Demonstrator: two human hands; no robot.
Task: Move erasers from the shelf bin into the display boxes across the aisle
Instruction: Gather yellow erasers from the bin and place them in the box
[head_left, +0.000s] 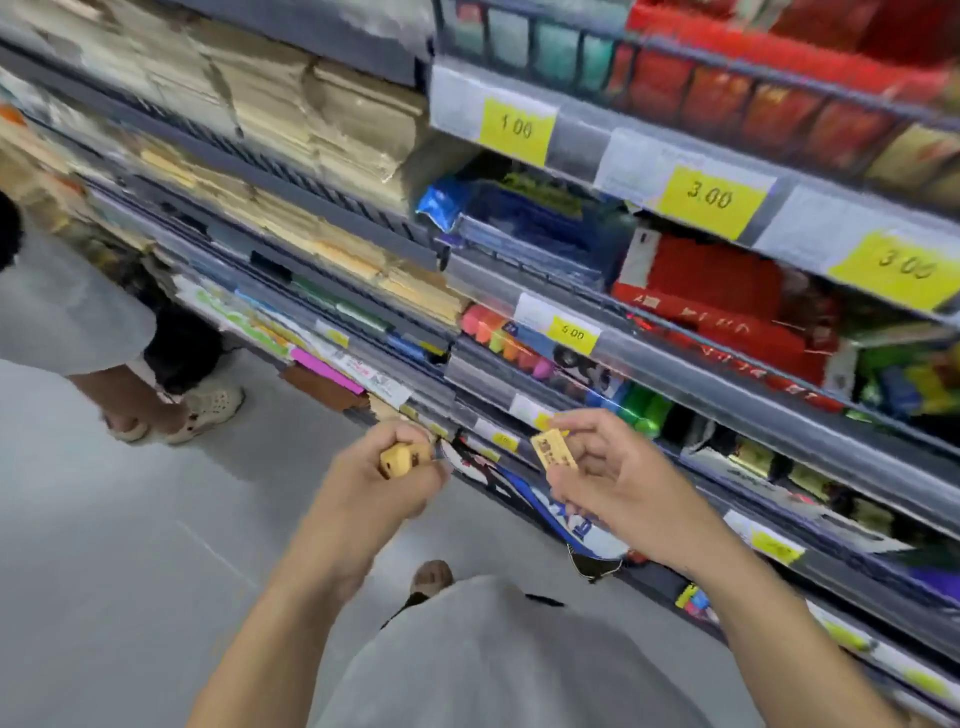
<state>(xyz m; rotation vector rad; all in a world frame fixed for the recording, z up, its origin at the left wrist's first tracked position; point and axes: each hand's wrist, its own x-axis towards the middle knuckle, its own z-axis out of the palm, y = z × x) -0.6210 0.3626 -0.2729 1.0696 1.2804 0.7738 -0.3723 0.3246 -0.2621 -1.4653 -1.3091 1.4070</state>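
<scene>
My left hand grips yellow erasers in a curled fist at the middle of the view, over the aisle floor. My right hand pinches a flat yellow eraser between thumb and fingers, close to the lower shelf edge. Both hands hang in front of my grey shirt. The frame is blurred, so the number of erasers in the left fist cannot be told. No shelf bin or display box can be made out.
Stationery shelves run along the right, with yellow price tags on their rails and stacks of brown paper at the upper left. Another person's legs and shoes stand on the grey floor at the left.
</scene>
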